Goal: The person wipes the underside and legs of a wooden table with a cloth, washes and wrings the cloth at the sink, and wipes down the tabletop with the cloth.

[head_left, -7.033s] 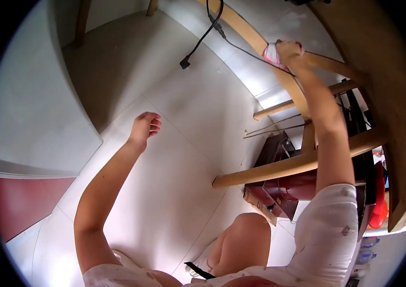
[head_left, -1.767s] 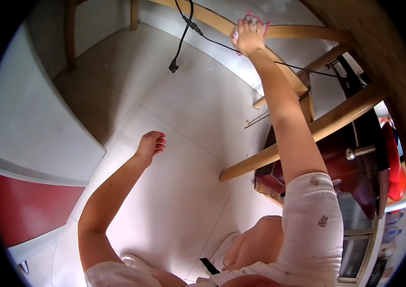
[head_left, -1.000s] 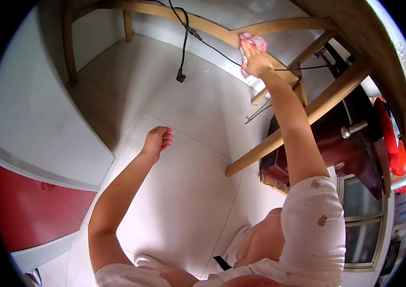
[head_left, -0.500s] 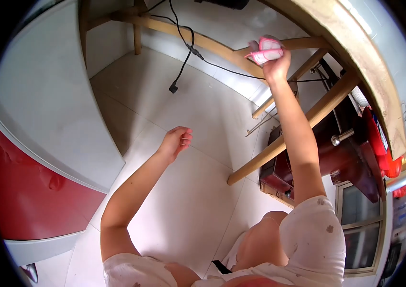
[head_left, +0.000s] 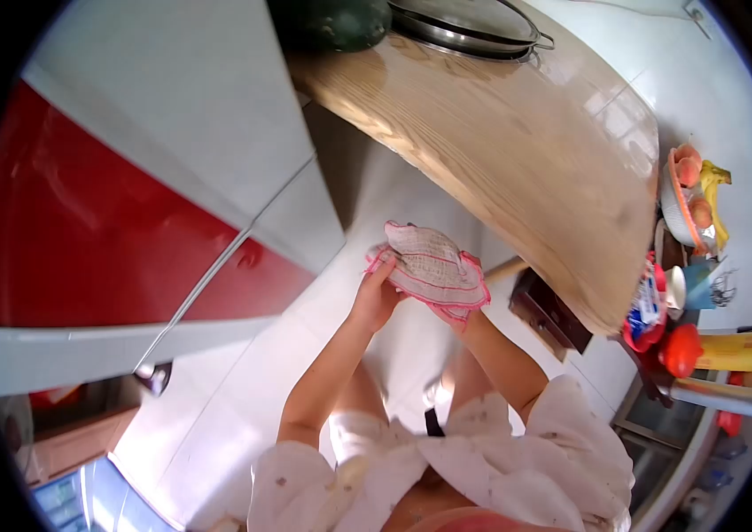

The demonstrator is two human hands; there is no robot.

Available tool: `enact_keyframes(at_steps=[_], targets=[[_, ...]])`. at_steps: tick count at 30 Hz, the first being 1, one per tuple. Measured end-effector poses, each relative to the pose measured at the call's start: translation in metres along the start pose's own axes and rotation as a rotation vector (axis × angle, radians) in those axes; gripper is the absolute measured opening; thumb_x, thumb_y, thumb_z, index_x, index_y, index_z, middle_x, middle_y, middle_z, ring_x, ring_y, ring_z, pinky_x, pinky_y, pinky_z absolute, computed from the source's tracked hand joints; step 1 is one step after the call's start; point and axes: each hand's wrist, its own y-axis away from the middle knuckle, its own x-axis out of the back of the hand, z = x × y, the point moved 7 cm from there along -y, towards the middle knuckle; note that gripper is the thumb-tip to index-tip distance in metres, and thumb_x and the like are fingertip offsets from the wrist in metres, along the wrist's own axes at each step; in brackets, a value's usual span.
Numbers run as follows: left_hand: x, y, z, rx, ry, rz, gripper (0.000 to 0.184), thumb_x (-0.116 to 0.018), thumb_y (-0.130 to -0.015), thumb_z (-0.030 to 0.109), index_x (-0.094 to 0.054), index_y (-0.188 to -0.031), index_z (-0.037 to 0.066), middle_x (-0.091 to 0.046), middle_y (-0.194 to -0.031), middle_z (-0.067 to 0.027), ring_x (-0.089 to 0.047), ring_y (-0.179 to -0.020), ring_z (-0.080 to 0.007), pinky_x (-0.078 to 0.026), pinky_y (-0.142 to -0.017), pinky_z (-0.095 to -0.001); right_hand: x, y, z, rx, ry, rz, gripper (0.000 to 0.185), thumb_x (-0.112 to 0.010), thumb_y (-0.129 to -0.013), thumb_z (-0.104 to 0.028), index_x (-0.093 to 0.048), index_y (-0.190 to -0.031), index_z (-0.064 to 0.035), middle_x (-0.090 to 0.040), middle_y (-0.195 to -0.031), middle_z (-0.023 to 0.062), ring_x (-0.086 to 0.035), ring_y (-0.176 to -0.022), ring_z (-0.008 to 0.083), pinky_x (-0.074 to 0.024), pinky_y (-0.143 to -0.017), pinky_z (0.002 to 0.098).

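My left hand (head_left: 377, 300) pinches the near left edge of a pink-trimmed cloth (head_left: 433, 266), thumb on top. My right hand (head_left: 471, 323) is mostly hidden under the cloth's right side; I cannot tell how its fingers sit. The cloth is above the floor (head_left: 243, 381), near the wooden tabletop (head_left: 526, 151), whose far side carries a lidded pan (head_left: 473, 22).

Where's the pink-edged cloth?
The cloth is near the head view's middle, held by the left hand and covering most of the right hand, beside the table.
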Motion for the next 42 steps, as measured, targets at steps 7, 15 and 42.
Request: enact_keyframes(at_steps=[7, 15, 42], targets=[[-0.142, 0.177, 0.09, -0.241, 0.109, 0.253, 0.039, -0.041, -0.089, 0.032, -0.04, -0.12, 0.008, -0.049, -0.116, -0.0046, -0.044, -0.108, -0.0186, -0.033, -0.091, -0.0357, -0.163, 0.102, -0.009, -0.327, 0.25, 0.29, 0.042, -0.044, -0.079, -0.032, -0.048, -0.108, -0.0019, -0.056, -0.101, 0.0123, -0.055, -0.09, 0.0248, -0.0461, -0.076, 0.0384], [-0.253, 0.303, 0.13, -0.42, 0.116, 0.108, 0.052, -0.039, -0.087, 0.042, -0.031, -0.126, 0.009, -0.04, -0.125, -0.006, -0.037, -0.116, -0.0224, -0.029, -0.094, -0.039, -0.285, 0.148, -0.008, -0.692, 0.946, -0.126, 0.039, -0.055, -0.078, -0.014, -0.045, -0.113, -0.0003, -0.053, -0.104, 0.0054, -0.051, -0.095, 0.0142, -0.0401, -0.083, 0.0299], [-0.268, 0.792, -0.142, -1.71, 0.315, 1.006, 0.044, -0.045, -0.086, 0.036, -0.035, -0.124, 0.014, -0.042, -0.124, -0.0045, -0.041, -0.114, -0.024, -0.035, -0.089, -0.0469, -0.311, 0.448, 0.404, -1.167, 1.234, -1.53, 0.017, -0.054, -0.083, -0.014, -0.056, -0.092, 0.0006, -0.06, -0.083, 0.0061, -0.057, -0.072, 0.0113, -0.0477, -0.064, 0.0248]])
